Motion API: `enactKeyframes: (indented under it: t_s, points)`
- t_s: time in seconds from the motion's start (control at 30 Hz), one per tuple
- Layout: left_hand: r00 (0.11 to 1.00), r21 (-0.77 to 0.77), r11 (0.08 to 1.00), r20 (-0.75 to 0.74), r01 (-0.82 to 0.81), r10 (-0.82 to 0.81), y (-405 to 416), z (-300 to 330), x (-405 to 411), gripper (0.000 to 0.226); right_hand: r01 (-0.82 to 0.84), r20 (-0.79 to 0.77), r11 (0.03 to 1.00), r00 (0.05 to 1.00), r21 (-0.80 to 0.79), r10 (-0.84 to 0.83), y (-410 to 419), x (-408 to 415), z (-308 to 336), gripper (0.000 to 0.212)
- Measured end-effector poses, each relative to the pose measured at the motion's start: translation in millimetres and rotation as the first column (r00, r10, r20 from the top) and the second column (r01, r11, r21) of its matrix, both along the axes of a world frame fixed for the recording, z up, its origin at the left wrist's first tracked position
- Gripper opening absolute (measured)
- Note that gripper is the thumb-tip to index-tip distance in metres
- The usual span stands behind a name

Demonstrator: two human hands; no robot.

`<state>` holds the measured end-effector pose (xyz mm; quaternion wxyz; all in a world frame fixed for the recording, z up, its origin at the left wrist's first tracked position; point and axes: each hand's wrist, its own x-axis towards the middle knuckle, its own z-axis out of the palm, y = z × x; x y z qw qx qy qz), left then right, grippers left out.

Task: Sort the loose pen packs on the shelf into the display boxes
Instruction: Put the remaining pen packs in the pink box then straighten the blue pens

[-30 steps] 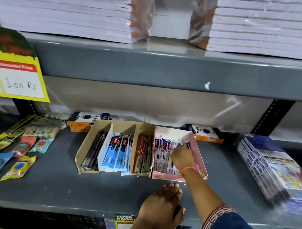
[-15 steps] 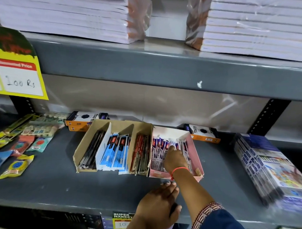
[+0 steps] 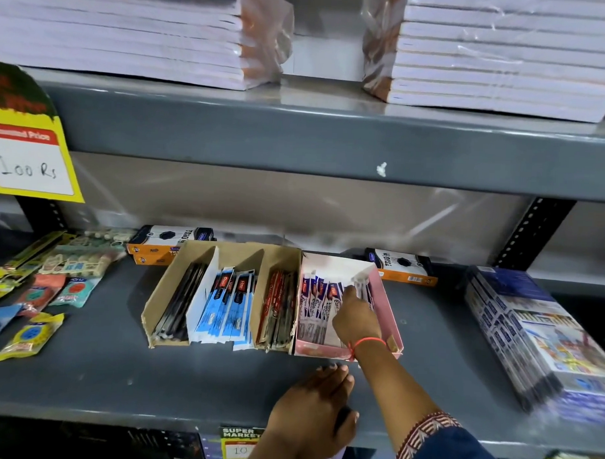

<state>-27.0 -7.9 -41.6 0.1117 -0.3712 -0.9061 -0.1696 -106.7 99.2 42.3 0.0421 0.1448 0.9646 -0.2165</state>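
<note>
A pink display box [image 3: 391, 318] stands on the grey shelf [image 3: 100, 373] and holds white and purple pen packs [image 3: 314, 303]. My right hand [image 3: 354, 322] reaches into it, and its fingertips pinch a pack [image 3: 361, 283] at the box's right side. Against its left side stands a cardboard display box [image 3: 160, 293] with black pens [image 3: 180, 304], blue packs [image 3: 224, 304] and red packs [image 3: 277, 307] in separate compartments. My left hand [image 3: 315, 408] rests flat on the shelf's front edge and holds nothing.
Two orange and black boxes [image 3: 163, 246] [image 3: 404, 267] lie behind the display boxes. A stack of boxed sets [image 3: 530, 337] fills the shelf's right end. Small packets [image 3: 35, 288] are scattered at the left. The upper shelf [image 3: 297, 140] overhangs, with a yellow price sign [image 3: 26, 158] at its left.
My right hand has shifted a little farther back and right inside the pink box. My left hand has stayed on the shelf edge.
</note>
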Motion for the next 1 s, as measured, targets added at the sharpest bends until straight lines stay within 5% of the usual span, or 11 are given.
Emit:
enactKeyframes:
  t_s: [0.23, 0.5, 0.77, 1.0]
  points:
    - [1.0, 0.017, 1.0, -0.008, -0.007, 0.007, 0, 2, 1, 0.05, -0.047, 0.033, 0.994, 0.999, 0.098, 0.044, 5, 1, 6, 0.033]
    - [1.0, 0.022, 1.0, 0.021, 0.011, -0.012, -1, 0, 0, 0.05, 0.017, -0.011, 0.945, 1.0, 0.327, -0.014, 19, 8, 2, 0.033]
    - [1.0, 0.037, 0.999, -0.001, 0.001, -0.001, 0, -7, -2, 0.05, 0.061, -0.045, 0.964, 0.998, 0.258, -0.051, 23, 7, 4, 0.035]
    - [1.0, 0.042, 0.999, -0.006, 0.0, 0.0, 0, -5, -1, 0.05, 0.155, -0.057, 0.987, 0.986, -0.035, -0.157, 26, 3, 13, 0.03]
